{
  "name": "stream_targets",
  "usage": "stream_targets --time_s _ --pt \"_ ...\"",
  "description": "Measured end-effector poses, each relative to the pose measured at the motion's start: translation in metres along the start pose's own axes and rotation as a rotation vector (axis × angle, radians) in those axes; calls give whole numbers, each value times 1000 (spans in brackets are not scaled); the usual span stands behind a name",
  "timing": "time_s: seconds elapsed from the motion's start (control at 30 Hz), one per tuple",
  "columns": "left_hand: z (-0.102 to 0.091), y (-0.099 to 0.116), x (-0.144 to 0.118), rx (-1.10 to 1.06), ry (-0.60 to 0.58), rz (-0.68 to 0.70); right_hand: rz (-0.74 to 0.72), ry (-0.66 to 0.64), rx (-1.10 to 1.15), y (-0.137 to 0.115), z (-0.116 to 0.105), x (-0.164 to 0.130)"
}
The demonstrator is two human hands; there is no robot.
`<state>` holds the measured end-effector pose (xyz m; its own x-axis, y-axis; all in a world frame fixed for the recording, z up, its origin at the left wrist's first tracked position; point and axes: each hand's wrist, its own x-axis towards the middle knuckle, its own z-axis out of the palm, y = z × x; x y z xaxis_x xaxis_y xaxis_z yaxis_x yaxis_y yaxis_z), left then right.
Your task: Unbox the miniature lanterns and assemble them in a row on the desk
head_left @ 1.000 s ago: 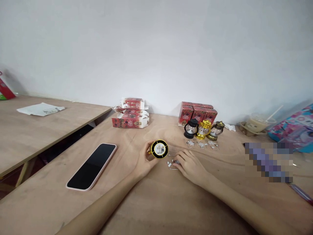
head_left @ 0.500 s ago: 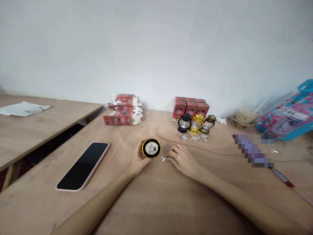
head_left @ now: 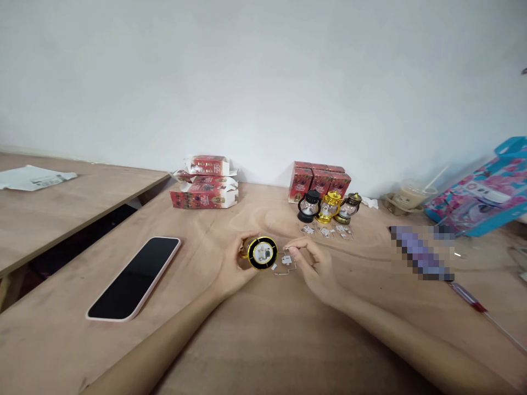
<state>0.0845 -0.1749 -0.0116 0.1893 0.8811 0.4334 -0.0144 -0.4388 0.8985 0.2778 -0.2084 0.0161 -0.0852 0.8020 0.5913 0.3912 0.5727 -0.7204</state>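
My left hand [head_left: 233,269] is wrapped round a small gold lantern [head_left: 262,253], tilted so its round base faces me. The base has a black ring with gold edges and a pale centre with small parts showing. Just right of it, my right hand [head_left: 315,269] pinches a tiny piece between thumb and forefinger; its kind is too small to make out. On the table between the hands lie small white parts and thin wire pieces [head_left: 286,260]. Behind them stand a black lantern [head_left: 308,207], a gold lantern [head_left: 328,208] and a bronze lantern [head_left: 348,209], with more white parts [head_left: 325,231] before them.
Opened red boxes [head_left: 203,192] lie at the back left, and upright red boxes [head_left: 317,181] stand behind the lanterns. A phone [head_left: 135,278] lies left. To the right are a drink cup [head_left: 411,196], a floral bag [head_left: 481,189] and a screwdriver [head_left: 469,298].
My right hand has lifted slightly off the small parts, its thumb and forefinger now pinched together. The lantern in my left hand has shifted a little right and tilted.
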Motion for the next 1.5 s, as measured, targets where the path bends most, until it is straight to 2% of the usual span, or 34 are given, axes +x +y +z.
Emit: stream_targets --time_s 0.1,0.17,0.23,0.37,0.47,0.73,0.9,0.97,1.03,1.1,1.17,1.4,1.5 --pt "0 -4 -1 37 2 21 139 -16 131 -9 2 -2" --pt "1 -5 -1 74 0 39 109 -14 126 -12 3 -2" --pt "1 -4 -2 112 -4 58 -39 -3 17 -14 2 -1" --pt "3 -1 -3 141 -30 82 -446 17 -294 -19 1 4" --pt "3 1 -3 163 -51 89 -600 27 -430 -19 4 7" --pt "2 -4 -3 172 -55 106 -553 41 -349 -20 3 10" --pt "2 -5 -1 157 -11 100 -376 90 -330 -7 -11 15" --pt "2 -5 0 151 12 94 -310 3 -368 8 -14 17" --pt "2 -5 1 141 32 86 -261 -173 -426 24 -14 17" --pt "2 -6 1 125 45 77 -250 -346 -475 36 -11 16" --pt "2 -7 1 111 49 74 -261 -460 -508 43 -6 14" --pt "2 -8 1 118 29 76 -238 -610 -628 38 9 20" --pt "2 -6 1 120 29 76 -282 -648 -710 33 11 23"
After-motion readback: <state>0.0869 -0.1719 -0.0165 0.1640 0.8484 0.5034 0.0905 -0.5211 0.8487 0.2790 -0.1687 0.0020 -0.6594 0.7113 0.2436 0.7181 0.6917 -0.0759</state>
